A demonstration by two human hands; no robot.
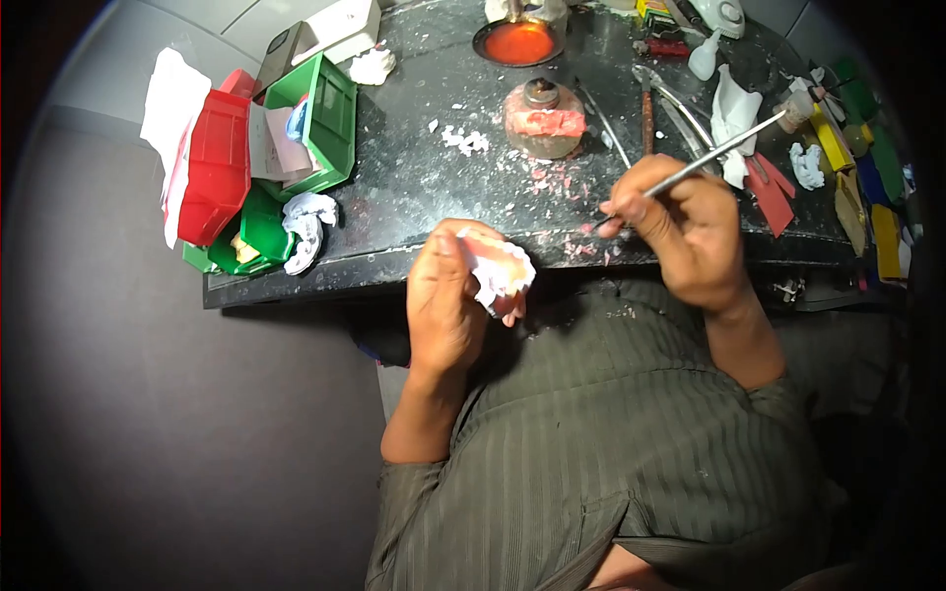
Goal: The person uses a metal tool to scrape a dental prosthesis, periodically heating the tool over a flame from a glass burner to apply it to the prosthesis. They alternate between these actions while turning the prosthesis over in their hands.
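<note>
My left hand grips a white plaster dental cast with pink wax on it, held just off the front edge of the bench. In my right hand is a thin metal wax carver, pinched between thumb and fingers. Its dark tip points down and left toward the cast, apart from it. Behind both hands stands a glass spirit lamp with a metal cap and a pink wax piece at its side. Pink and white scraps lie around the lamp.
Red and green bins stand at the left of the black bench. A dish of orange-red material sits at the back. Several hand tools, pink wax strips and crumpled paper crowd the right.
</note>
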